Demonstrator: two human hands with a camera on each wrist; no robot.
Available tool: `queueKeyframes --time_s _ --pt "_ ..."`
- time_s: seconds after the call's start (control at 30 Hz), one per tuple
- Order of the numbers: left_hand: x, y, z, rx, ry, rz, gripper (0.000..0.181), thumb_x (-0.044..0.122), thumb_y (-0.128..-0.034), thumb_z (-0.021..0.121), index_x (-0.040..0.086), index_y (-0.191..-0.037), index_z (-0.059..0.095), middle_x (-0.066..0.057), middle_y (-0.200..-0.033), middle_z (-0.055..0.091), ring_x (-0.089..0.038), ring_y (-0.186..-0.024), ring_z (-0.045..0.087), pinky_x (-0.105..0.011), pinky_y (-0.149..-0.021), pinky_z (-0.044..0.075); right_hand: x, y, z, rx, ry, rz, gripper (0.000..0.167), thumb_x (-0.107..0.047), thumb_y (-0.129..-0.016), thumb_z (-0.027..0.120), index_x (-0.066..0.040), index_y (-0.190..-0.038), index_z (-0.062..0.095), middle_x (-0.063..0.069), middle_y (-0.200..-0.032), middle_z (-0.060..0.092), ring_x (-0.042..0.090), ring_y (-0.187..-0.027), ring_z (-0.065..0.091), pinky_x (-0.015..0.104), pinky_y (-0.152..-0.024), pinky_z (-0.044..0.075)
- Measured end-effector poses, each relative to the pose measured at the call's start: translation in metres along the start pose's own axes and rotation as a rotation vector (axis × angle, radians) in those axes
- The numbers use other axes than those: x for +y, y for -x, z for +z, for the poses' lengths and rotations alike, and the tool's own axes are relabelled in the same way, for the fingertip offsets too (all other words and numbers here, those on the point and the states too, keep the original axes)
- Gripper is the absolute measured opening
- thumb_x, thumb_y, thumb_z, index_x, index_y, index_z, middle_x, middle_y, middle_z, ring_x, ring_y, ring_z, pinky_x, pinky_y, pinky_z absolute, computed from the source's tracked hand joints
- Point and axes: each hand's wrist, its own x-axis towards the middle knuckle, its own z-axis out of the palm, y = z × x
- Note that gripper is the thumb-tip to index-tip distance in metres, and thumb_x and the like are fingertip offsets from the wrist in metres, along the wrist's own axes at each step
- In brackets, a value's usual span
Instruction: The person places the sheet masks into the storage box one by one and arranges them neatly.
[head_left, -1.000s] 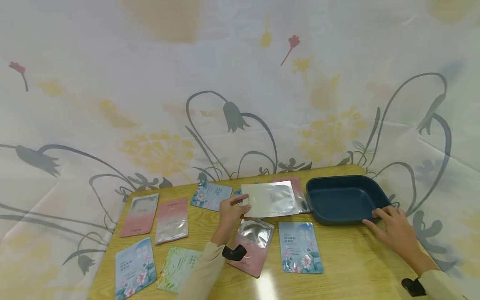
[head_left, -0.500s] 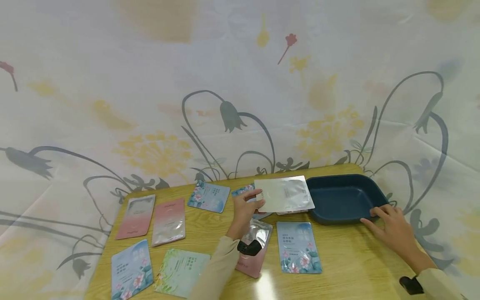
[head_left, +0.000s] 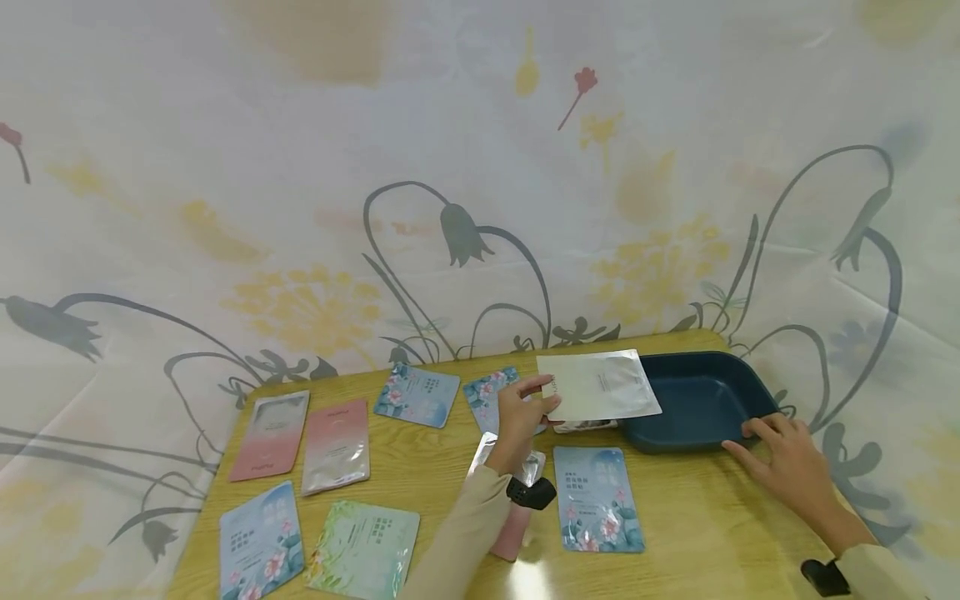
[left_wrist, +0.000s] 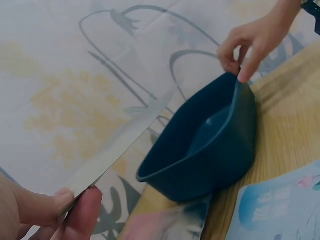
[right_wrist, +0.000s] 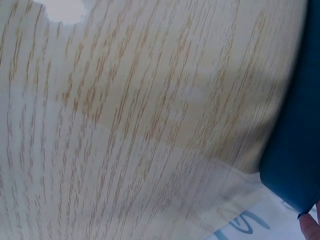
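My left hand (head_left: 525,412) pinches the left end of a cream and silver face mask packet (head_left: 600,385). The packet is raised above the table, its right end overlapping the left side of a dark blue plastic basin (head_left: 667,445) in the head view. Seen from the left wrist, the packet (left_wrist: 117,150) is almost edge-on between thumb and fingers, and the basin (left_wrist: 220,160) stands upright on the table. My right hand (head_left: 791,462) grips the basin's rim at its near right corner. Only fingertips (right_wrist: 311,227) of that hand appear in the right wrist view.
On the wooden table (head_left: 705,533) lie several flat packets: pink and silver (head_left: 337,442), blue floral (head_left: 600,500) and green (head_left: 367,546). A pink one (head_left: 513,533) is partly under my left forearm. A flowered cloth (head_left: 480,167) hangs behind the table.
My left hand has carried the cream packet to the right, from over the flat packets to over the basin's left edge. The right hand stays on the basin's rim.
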Motion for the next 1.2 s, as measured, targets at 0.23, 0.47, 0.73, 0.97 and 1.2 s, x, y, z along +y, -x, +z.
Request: queueKeyframes --time_s 0.23,0.47,0.73,0.97,1.2 --pt "-0.005 -0.001 0.022 -0.048 0.069 0.019 0.03 -0.015 -0.0786 0.066 -0.009 -0.108 0.066 -0.018 -0.102 0.055 -0.018 -0.059 0.063 -0.052 -0.062 0.055 0.0 0.0 -0.001 -0.007 0.004 0.015 0.035 -0.035 -0.066 0.083 -0.01 -0.084 0.065 0.012 -0.086 0.056 0.038 -0.076 0.048 0.033 -0.039 0.033" --pt "-0.012 -0.004 0.046 -0.016 0.081 -0.018 0.03 -0.017 -0.0757 0.067 -0.007 -0.103 0.069 -0.014 -0.095 0.058 -0.025 -0.065 0.066 -0.049 -0.059 0.056 -0.001 -0.001 -0.001 -0.025 0.011 0.04 0.035 -0.035 -0.066 0.083 -0.011 -0.084 0.065 0.012 -0.087 0.056 0.037 -0.076 0.047 0.037 -0.039 0.036" --pt "-0.017 -0.007 0.071 0.028 0.052 -0.022 0.029 -0.018 -0.0743 0.067 -0.003 -0.099 0.071 -0.009 -0.089 0.058 -0.023 -0.061 0.065 -0.047 -0.057 0.056 0.0 -0.001 -0.001 -0.016 0.007 0.034 0.035 -0.035 -0.066 0.083 -0.011 -0.083 0.065 0.012 -0.086 0.057 0.036 -0.075 0.047 0.042 -0.041 0.038" --pt "-0.021 -0.007 0.098 0.032 0.059 -0.023 0.03 -0.02 -0.074 0.065 -0.007 -0.1 0.07 -0.012 -0.093 0.06 -0.037 -0.066 0.066 -0.041 -0.05 0.056 0.002 0.0 0.001 -0.024 0.027 0.036 0.035 -0.036 -0.066 0.083 -0.012 -0.083 0.065 0.011 -0.086 0.056 0.034 -0.074 0.046 0.036 -0.04 0.035" --pt "-0.03 -0.008 0.123 0.034 0.065 -0.027 0.032 -0.023 -0.0751 0.062 -0.008 -0.104 0.067 -0.016 -0.098 0.057 -0.043 -0.069 0.063 -0.044 -0.051 0.056 0.002 -0.001 0.003 -0.002 0.021 0.006 0.034 -0.034 -0.065 0.084 -0.012 -0.082 0.065 0.009 -0.084 0.055 0.032 -0.071 0.046 0.031 -0.041 0.032"
